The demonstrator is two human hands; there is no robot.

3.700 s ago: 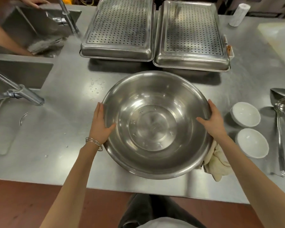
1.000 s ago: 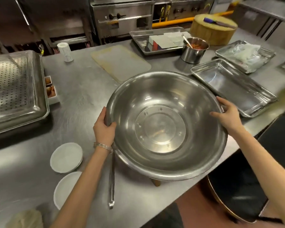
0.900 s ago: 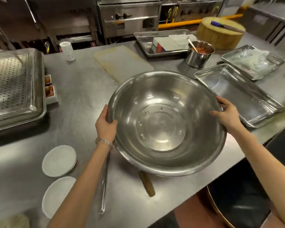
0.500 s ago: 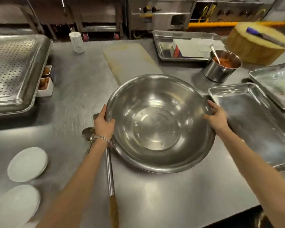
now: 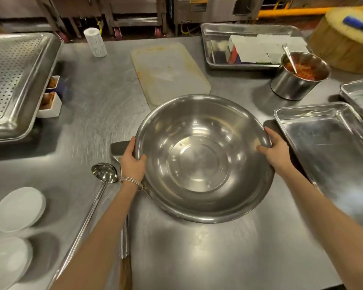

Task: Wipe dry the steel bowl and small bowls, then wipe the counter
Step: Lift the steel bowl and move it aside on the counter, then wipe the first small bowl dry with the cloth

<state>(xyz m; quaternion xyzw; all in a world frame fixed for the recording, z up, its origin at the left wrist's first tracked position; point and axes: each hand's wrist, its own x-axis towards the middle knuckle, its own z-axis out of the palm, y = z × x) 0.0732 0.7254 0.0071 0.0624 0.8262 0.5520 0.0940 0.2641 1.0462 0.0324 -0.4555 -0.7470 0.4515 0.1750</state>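
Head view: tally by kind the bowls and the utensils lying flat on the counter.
Large steel bowl: 1
Small white bowls: 2
Ladle: 1
Wooden-handled spatula: 1
Total: 5

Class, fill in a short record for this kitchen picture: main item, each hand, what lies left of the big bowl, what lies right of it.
Main item: steel bowl, upright, opening up
Left hand: grips the bowl's left rim
Right hand: grips the bowl's right rim
Left of bowl: ladle, two small white bowls
Right of bowl: steel tray
Surface: steel counter
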